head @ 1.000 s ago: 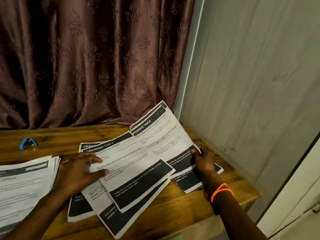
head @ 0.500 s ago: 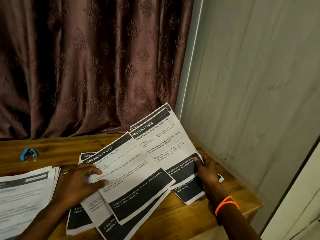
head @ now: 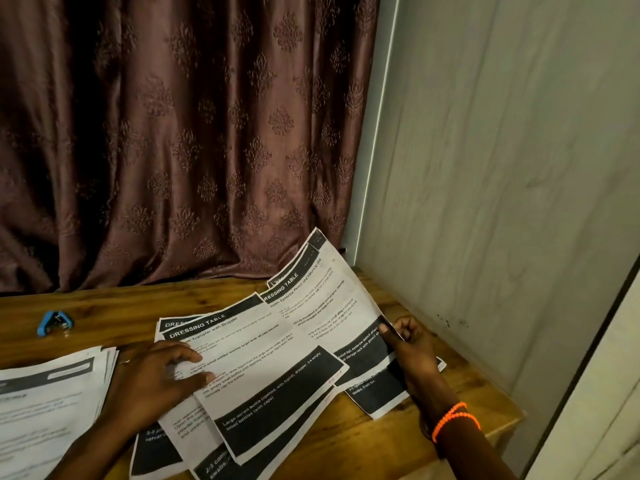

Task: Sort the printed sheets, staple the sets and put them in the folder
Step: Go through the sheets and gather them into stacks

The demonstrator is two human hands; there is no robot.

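Note:
Several printed sheets headed "DRESSING TABLE" lie fanned out on the wooden table (head: 104, 313). My left hand (head: 156, 379) rests flat on the middle sheet (head: 263, 379), fingers spread. My right hand (head: 412, 351) pinches the right edge of the right-hand sheet (head: 332, 306), thumb on top, and holds that edge lifted off the sheets below it. A separate stack of printed sheets (head: 48, 407) sits at the left front. A small blue stapler (head: 55, 322) lies on the table at the far left. No folder is in view.
A brown patterned curtain (head: 190, 140) hangs behind the table. A pale panel wall (head: 502, 185) closes the right side, close to the table's right edge (head: 498, 400). An orange bead bracelet (head: 453, 419) is on my right wrist.
My right hand has gone from lying on the right-hand sheet to pinching its edge and lifting it. My left hand has stayed on the middle sheet.

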